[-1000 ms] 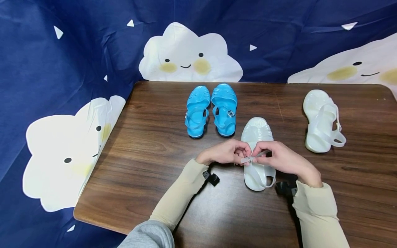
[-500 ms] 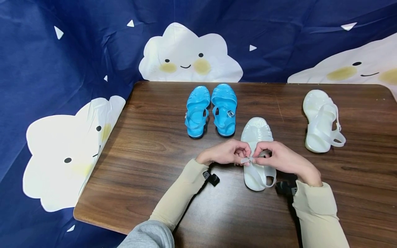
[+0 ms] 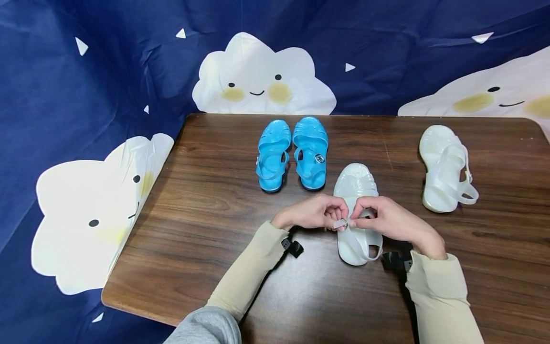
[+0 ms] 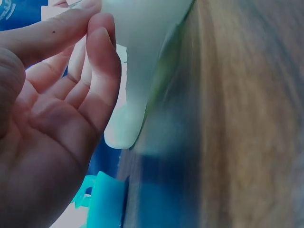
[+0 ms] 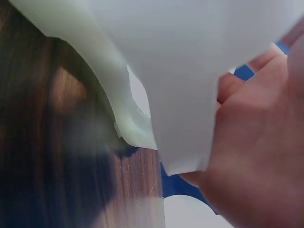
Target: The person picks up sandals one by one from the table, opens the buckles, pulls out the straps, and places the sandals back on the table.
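A white sandal (image 5: pixel 183 95) looms close, fingers (image 5: pixel 230 86) right, wooden table (image 5: pixel 135 175) left

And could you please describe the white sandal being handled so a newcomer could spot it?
On the brown table, find the blue sandals, then look right and nearer the camera. The white sandal has the left hand and right hand at its strap; the other white sandal lies untouched.
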Demonstrator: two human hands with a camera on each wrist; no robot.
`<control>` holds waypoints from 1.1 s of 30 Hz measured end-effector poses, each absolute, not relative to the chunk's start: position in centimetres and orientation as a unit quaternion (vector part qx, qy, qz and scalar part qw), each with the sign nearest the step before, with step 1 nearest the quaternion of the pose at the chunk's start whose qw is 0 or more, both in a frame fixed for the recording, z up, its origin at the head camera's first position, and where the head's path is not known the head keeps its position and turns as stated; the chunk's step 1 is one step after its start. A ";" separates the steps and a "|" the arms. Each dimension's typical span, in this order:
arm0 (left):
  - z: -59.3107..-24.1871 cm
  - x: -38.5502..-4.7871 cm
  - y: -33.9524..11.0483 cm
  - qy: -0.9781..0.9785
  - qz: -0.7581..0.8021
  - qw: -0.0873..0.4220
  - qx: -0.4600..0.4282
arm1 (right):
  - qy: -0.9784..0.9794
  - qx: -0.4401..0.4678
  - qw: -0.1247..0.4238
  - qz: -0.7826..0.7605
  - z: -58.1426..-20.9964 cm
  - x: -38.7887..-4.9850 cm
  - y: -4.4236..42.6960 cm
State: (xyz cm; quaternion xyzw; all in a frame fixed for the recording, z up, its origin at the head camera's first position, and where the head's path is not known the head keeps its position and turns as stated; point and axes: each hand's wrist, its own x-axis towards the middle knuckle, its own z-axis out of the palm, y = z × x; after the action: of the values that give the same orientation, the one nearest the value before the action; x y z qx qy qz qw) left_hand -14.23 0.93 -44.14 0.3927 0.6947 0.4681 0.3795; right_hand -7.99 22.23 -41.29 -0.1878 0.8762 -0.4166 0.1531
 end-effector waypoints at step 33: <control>-44.4 -14.1 0.9 0.680 0.483 0.395 0.385 | 0.885 -0.188 0.103 -0.414 -41.7 -8.0 22.2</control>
State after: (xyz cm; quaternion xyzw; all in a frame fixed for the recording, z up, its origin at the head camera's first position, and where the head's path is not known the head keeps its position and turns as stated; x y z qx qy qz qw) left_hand -14.06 0.90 -44.37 0.3854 0.6802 0.4825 0.3948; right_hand -7.97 22.16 -41.70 -0.1876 0.8848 -0.4139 0.1028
